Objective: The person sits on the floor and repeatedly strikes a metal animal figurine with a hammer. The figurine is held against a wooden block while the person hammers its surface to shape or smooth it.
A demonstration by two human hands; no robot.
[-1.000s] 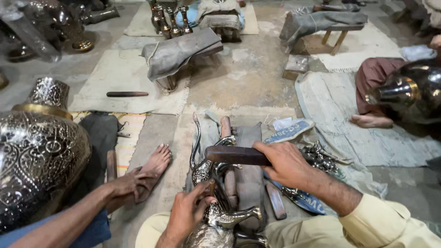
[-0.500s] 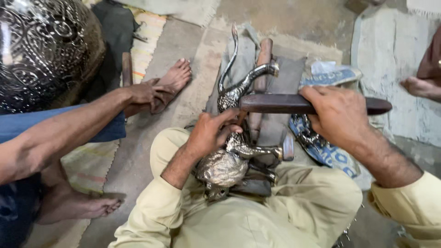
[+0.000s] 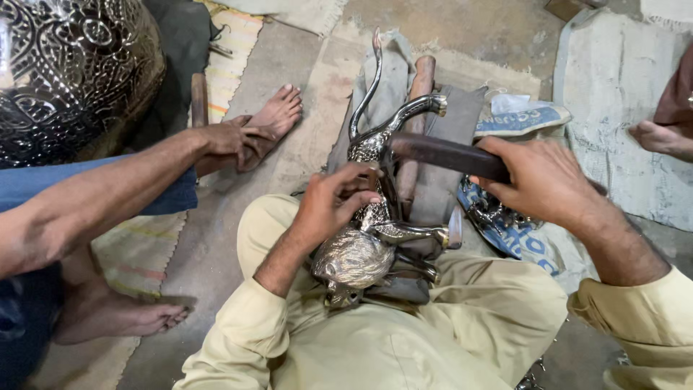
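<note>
A shiny engraved metal animal figure (image 3: pixel 375 224) lies lengthwise over my lap on a grey padded rest (image 3: pixel 433 159), its long tail curving away from me. My left hand (image 3: pixel 333 202) grips the figure at its middle, with a thin tool pinched in the fingers against the metal. My right hand (image 3: pixel 541 180) is closed on the end of a dark wooden bar (image 3: pixel 440 153) held crosswise just above the figure. My legs in tan trousers frame the work.
Another person sits at my left: an arm (image 3: pixel 108 202) reaching to a bare foot (image 3: pixel 271 123), a second foot (image 3: pixel 123 314) nearer. A big embossed metal vessel (image 3: pixel 72 72) stands upper left. A blue printed bag (image 3: pixel 523 119) and someone's hand (image 3: pixel 660 137) lie right.
My view has tilted down and closer onto my lap. The wooden bar in my right hand has dropped nearer the figure. The person at left keeps a hand on a foot.
</note>
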